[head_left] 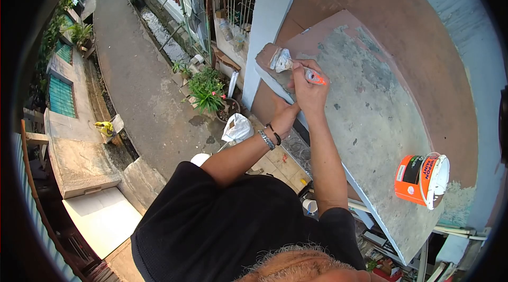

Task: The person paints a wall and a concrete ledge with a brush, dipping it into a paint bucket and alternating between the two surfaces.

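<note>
My right hand (309,89) grips a paintbrush (283,61) with an orange handle end and white paint on its head. The brush head rests at the brown far corner of a concrete slab (370,118) with a pale blue edge. Just below and left of my right wrist is my left hand (286,115), beside the slab's edge, with bracelets on its wrist. Its fingers are mostly hidden behind the right wrist. An orange and white paint bucket (413,180) stands on the slab at the right.
A brown and pale blue wall (444,65) curves round the slab's far side. Left of the slab are a potted plant (209,91), a white sack (237,128) and a paved lane (143,81). Pipes and clutter show below the slab's near end.
</note>
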A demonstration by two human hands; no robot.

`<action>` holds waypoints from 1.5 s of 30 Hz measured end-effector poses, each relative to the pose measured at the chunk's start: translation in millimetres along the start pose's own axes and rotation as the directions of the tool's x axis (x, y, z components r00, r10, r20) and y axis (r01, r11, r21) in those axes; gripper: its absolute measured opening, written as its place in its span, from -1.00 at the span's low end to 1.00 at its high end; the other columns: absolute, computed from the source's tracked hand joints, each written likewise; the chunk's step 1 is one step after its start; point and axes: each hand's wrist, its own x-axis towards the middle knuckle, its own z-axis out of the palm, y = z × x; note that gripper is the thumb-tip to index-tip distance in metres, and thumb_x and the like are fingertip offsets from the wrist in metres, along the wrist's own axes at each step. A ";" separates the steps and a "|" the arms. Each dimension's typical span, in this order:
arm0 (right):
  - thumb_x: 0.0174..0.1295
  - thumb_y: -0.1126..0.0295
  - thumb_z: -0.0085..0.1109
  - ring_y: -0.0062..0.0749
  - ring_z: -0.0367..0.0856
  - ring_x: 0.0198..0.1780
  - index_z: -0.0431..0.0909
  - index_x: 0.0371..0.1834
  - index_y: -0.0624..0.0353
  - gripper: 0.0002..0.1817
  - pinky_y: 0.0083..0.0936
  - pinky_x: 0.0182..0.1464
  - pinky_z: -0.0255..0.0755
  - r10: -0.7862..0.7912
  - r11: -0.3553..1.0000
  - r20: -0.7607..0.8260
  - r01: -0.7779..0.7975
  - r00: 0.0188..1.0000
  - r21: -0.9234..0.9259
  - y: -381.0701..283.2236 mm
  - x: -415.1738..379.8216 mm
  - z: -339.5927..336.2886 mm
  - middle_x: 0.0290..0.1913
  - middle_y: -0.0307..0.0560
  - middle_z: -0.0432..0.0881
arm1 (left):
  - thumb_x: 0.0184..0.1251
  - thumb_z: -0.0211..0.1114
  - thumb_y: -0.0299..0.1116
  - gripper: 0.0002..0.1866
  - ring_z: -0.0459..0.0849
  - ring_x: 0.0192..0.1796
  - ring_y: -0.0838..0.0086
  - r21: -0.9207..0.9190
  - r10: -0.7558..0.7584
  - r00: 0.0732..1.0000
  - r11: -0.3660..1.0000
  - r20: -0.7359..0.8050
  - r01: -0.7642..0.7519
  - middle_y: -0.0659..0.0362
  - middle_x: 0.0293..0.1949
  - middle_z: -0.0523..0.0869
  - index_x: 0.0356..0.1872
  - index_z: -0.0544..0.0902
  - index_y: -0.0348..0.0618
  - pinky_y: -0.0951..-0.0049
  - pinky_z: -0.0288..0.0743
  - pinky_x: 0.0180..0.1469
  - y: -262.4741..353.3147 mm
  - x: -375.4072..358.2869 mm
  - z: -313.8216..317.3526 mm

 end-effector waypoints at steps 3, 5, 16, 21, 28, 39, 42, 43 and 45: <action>0.29 0.34 0.18 -0.59 0.51 -0.62 0.61 -0.27 0.30 -0.79 -0.62 -0.53 0.40 0.058 0.998 -0.089 -0.058 0.994 0.003 -8.1 2.2 -21.1 -0.56 -0.19 0.56 | 0.14 0.45 -0.38 -0.23 0.47 0.18 0.42 -0.027 -0.007 0.999 1.000 0.041 0.008 0.03 0.17 0.42 0.21 0.08 -0.30 0.41 0.40 0.22 10.1 -4.0 1.3; 0.28 0.34 0.18 -0.59 0.50 -0.63 0.61 -0.29 0.30 -0.79 -0.62 -0.55 0.38 0.038 0.998 -0.146 -0.031 0.989 0.051 -13.6 8.2 -29.2 -0.57 -0.18 0.56 | 0.15 0.45 -0.37 -0.22 0.45 0.21 0.40 -0.073 0.024 0.997 0.997 0.076 -0.018 0.02 0.18 0.40 0.21 0.05 -0.30 0.39 0.38 0.24 7.9 -3.3 1.9; 0.23 0.36 0.15 -0.51 0.57 -0.66 0.62 -0.38 0.30 -0.80 -0.55 -0.62 0.40 0.060 0.998 -0.295 -0.064 0.953 -0.002 30.6 103.8 -71.5 -0.60 -0.14 0.61 | 0.19 0.43 -0.38 -0.28 0.46 0.21 0.30 -0.028 -0.052 0.999 0.998 0.009 0.052 0.01 0.18 0.34 0.16 0.04 -0.12 0.18 0.51 0.13 -12.0 5.4 -5.7; 0.23 0.36 0.13 -0.49 0.57 -0.66 0.62 -0.39 0.32 -0.79 -0.52 -0.61 0.42 0.037 0.999 -0.393 -0.039 0.919 0.004 31.2 129.5 -132.3 -0.59 -0.13 0.61 | 0.20 0.42 -0.39 -0.26 0.45 0.22 0.28 -0.063 -0.038 0.999 0.997 0.031 0.040 0.03 0.21 0.30 0.20 0.02 -0.06 0.12 0.51 0.15 -17.7 7.0 -7.4; 0.20 0.37 0.15 -0.52 0.52 -0.69 0.62 -0.37 0.27 -0.82 -0.54 -0.62 0.38 0.080 0.992 -0.238 -0.102 0.968 -0.081 10.0 59.9 -88.4 -0.60 -0.12 0.60 | 0.22 0.40 -0.41 -0.28 0.43 0.23 0.28 -0.099 -0.071 0.993 0.992 0.093 0.080 0.04 0.22 0.30 0.21 0.03 -0.05 0.12 0.52 0.16 -5.3 0.4 -4.1; 0.19 0.33 0.17 -0.48 0.59 -0.64 0.64 -0.37 0.27 -0.80 -0.53 -0.58 0.44 0.134 0.990 -0.289 -0.115 0.948 0.084 29.9 93.0 -110.9 -0.60 -0.10 0.62 | 0.13 0.48 -0.28 -0.24 0.43 0.12 0.39 -0.023 -0.071 0.997 0.997 0.014 0.071 0.07 0.10 0.40 0.22 0.15 -0.19 0.29 0.43 0.04 9.6 -5.1 7.2; 0.19 0.32 0.17 -0.48 0.62 -0.63 0.64 -0.41 0.27 -0.79 -0.54 -0.55 0.47 0.113 0.982 -0.333 -0.157 0.936 -0.108 29.8 86.6 -151.2 -0.60 -0.12 0.63 | 0.13 0.48 -0.29 -0.22 0.38 0.19 0.35 -0.035 -0.091 0.996 0.995 0.019 0.092 0.06 0.15 0.32 0.20 0.08 -0.13 0.23 0.43 0.08 3.4 -1.6 -1.1; 0.19 0.33 0.17 -0.49 0.62 -0.63 0.64 -0.41 0.26 -0.79 -0.55 -0.54 0.46 0.084 0.968 -0.372 -0.165 0.925 -0.191 20.0 80.7 -172.1 -0.61 -0.12 0.62 | 0.13 0.47 -0.30 -0.23 0.37 0.20 0.35 -0.053 -0.113 0.993 0.992 0.021 0.114 0.06 0.16 0.32 0.20 0.09 -0.12 0.21 0.42 0.11 9.0 -4.7 2.2; 0.19 0.32 0.19 -0.51 0.60 -0.63 0.64 -0.40 0.27 -0.79 -0.57 -0.54 0.44 -0.023 0.943 -0.433 -0.124 0.901 -0.308 -13.5 63.8 -207.9 -0.61 -0.14 0.61 | 0.15 0.46 -0.35 -0.23 0.36 0.22 0.35 -0.111 -0.101 0.993 0.988 0.063 0.107 0.06 0.18 0.32 0.23 0.07 -0.13 0.20 0.36 0.21 13.1 -7.5 9.2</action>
